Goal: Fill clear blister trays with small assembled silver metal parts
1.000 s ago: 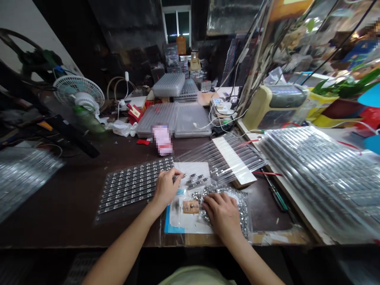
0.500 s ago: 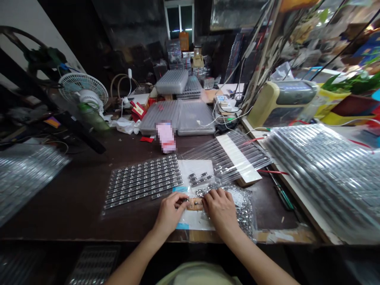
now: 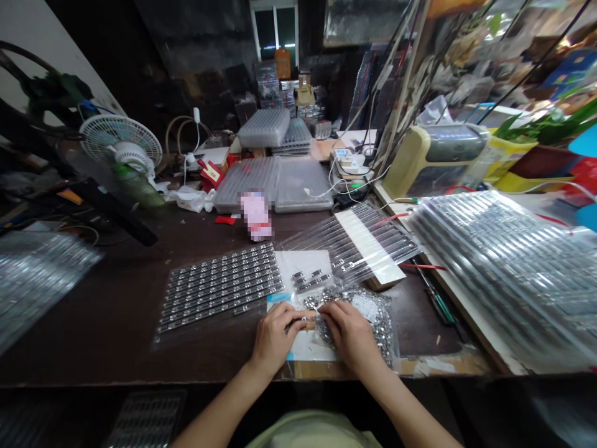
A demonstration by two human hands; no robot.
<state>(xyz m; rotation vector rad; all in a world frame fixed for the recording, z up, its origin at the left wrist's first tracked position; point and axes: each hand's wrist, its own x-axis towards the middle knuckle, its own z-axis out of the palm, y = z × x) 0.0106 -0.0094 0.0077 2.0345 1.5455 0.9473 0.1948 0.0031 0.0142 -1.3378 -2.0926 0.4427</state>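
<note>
At the table's front, my left hand (image 3: 276,331) is closed, thumb and forefinger together at the left end of a small tan block (image 3: 311,316). A small shiny metal piece shows at those fingertips. On the block's right side my right hand (image 3: 347,328) has its thumb and forefinger pinched; whatever they hold is too small to make out. Under and beside my right hand lies a clear bag of small metal parts (image 3: 383,323). Several dark rectangular pieces with metal fittings (image 3: 311,281) rest on a white sheet (image 3: 321,258) just beyond my hands.
To the left lies a clear tray (image 3: 221,283) filled with rows of such pieces. A ribbed clear tray (image 3: 321,236) with a white strip (image 3: 368,246) across it sits behind. Stacked trays (image 3: 504,261) stand right, near a green-handled tool (image 3: 441,305). A fan (image 3: 124,146) is back left.
My left hand has shifted right along the tan block, covering more of it. My right hand has turned and now pinches at the block's right end, fingers drawn together. The view has shifted slightly.
</note>
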